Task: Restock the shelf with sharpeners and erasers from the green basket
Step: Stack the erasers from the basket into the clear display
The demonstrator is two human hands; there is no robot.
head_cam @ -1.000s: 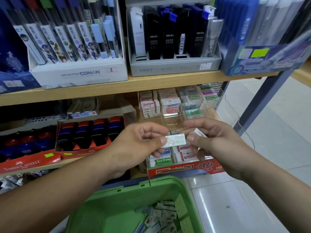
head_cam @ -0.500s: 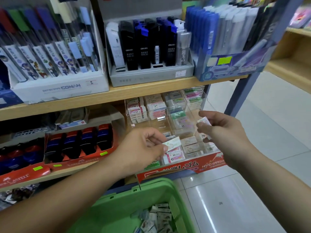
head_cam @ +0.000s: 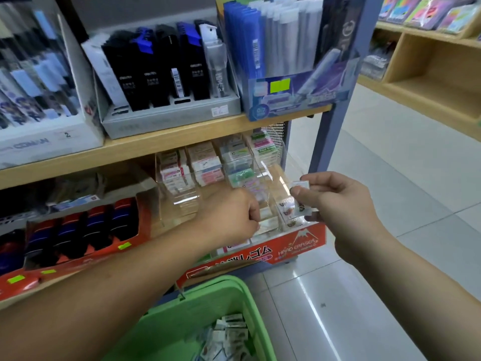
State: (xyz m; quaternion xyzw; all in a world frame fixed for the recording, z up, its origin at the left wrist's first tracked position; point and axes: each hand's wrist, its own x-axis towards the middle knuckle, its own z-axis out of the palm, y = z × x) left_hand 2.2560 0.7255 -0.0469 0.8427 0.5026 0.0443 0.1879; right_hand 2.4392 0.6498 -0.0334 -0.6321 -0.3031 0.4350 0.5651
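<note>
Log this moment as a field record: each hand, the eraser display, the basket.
left hand: fingers curled at the front of the clear eraser display; whether it holds anything is hidden
right hand: pinches a small wrapped eraser, right of the display
green basket: below both hands, holds loose erasers

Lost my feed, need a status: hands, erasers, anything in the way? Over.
Right hand pinching an eraser beside the clear bins. Left hand curled at a front bin, grip hidden. Green basket below, packets left inside. Bins unobstructed.
</note>
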